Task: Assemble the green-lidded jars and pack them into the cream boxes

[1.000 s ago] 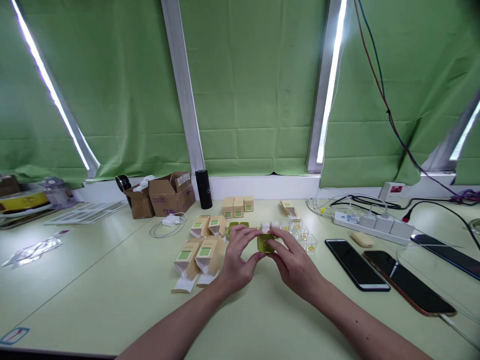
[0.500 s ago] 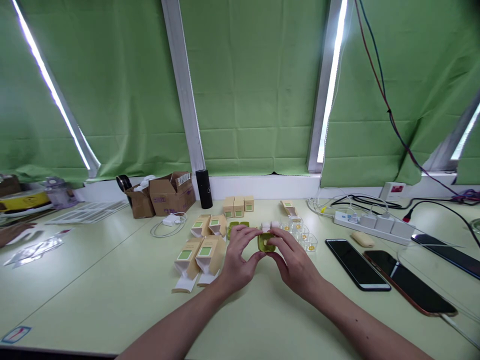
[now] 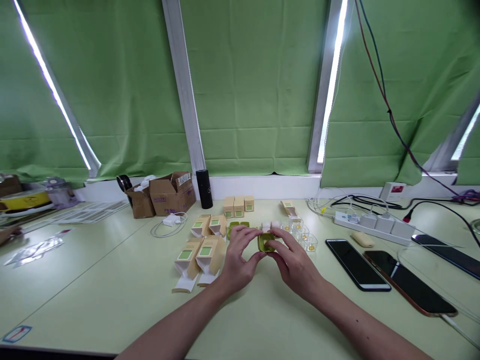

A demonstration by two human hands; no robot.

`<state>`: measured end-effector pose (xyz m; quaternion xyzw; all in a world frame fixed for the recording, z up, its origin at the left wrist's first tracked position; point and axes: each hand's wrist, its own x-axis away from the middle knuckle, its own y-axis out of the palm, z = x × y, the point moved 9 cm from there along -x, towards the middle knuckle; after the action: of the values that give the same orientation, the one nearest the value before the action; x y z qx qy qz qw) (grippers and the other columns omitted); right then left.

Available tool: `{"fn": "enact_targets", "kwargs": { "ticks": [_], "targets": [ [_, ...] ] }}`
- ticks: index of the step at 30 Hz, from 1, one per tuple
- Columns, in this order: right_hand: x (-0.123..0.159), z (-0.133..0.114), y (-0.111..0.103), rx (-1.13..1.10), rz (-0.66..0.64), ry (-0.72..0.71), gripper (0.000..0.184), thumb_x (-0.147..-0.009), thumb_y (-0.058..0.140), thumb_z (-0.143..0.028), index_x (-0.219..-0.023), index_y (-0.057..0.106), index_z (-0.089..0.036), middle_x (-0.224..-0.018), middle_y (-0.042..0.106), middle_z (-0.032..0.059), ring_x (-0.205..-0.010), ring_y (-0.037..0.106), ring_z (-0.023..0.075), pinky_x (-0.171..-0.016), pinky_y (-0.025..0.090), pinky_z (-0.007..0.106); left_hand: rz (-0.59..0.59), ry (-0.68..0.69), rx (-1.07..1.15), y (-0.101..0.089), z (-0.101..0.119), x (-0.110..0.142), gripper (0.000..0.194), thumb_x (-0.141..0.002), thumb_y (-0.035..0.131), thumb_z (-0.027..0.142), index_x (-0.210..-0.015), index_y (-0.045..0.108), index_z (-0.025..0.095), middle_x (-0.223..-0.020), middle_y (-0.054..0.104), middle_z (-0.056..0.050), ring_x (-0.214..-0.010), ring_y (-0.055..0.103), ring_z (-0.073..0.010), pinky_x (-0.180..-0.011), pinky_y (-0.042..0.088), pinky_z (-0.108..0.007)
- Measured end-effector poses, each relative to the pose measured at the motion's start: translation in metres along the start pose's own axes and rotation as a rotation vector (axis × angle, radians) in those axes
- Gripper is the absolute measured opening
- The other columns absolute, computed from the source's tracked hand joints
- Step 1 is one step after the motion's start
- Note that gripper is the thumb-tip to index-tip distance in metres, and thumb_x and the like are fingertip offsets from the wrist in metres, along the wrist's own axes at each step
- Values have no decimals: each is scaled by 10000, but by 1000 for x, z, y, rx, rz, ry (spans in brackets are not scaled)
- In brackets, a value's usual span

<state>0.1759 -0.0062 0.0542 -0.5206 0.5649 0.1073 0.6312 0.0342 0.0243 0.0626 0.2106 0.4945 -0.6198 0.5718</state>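
Observation:
Between my two hands, a small square olive-green case is held up over the table, its hollow side facing me. My left hand pinches its left edge with thumb and fingers. On the other edge, my right hand grips it, with one finger reaching into the hollow. Left of my left hand lie kraft-paper boxes with green labels and white flaps folded open. Beyond my hands are more green pieces, partly hidden, and small white pieces. Several clear cups with yellow centres sit past my right hand.
Closed small boxes stand farther back, near a black cylinder and a cardboard carton. Phones and a power strip with cables lie at right. Another person's hand shows at the far left edge.
My finger inside the green case has shifted slightly; both hands otherwise keep their place. The other person's hand at far left has drawn back toward the edge.

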Motion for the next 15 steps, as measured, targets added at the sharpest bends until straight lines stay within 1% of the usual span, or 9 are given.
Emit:
{"fn": "enact_targets", "kwargs": {
  "ticks": [6, 9, 12, 15],
  "targets": [
    [-1, -2, -3, 3, 16, -17, 303, -1006, 473, -87, -1238, 592, -242, -1353, 574, 167, -1309, 585, 305, -1002, 601, 518, 9, 10, -6, -1, 1, 0, 368, -868, 752, 199, -1226, 680, 247, -1158, 708, -107, -1177, 533, -303, -1018, 477, -517],
    [0, 0, -2, -15, 12, 2, 284, -1003, 478, -84, -1215, 587, -237, -1343, 582, 164, -1300, 590, 294, -1022, 591, 510, 4, 17, -6, 0, 1, 1, 364, -878, 742, 204, -1233, 679, 246, -1165, 707, -109, -1181, 534, -303, -1023, 474, -521],
    [1, 4, 0, -44, 16, 36, 283, -1002, 487, -97, -1243, 538, -236, -1327, 603, 159, -1312, 582, 289, -1051, 571, 521, 6, 12, -2, 1, -1, 1, 356, -880, 743, 220, -1230, 684, 240, -1166, 707, -114, -1176, 541, -309, -1023, 471, -535],
    [3, 7, 0, -74, 35, 67, 328, -1000, 504, -126, -1303, 469, -246, -1330, 617, 155, -1322, 579, 294, -1065, 557, 539, 0, -5, 7, 1, -3, 1, 356, -878, 750, 227, -1229, 691, 234, -1158, 712, -117, -1166, 544, -308, -1010, 481, -527]
  ]
}}
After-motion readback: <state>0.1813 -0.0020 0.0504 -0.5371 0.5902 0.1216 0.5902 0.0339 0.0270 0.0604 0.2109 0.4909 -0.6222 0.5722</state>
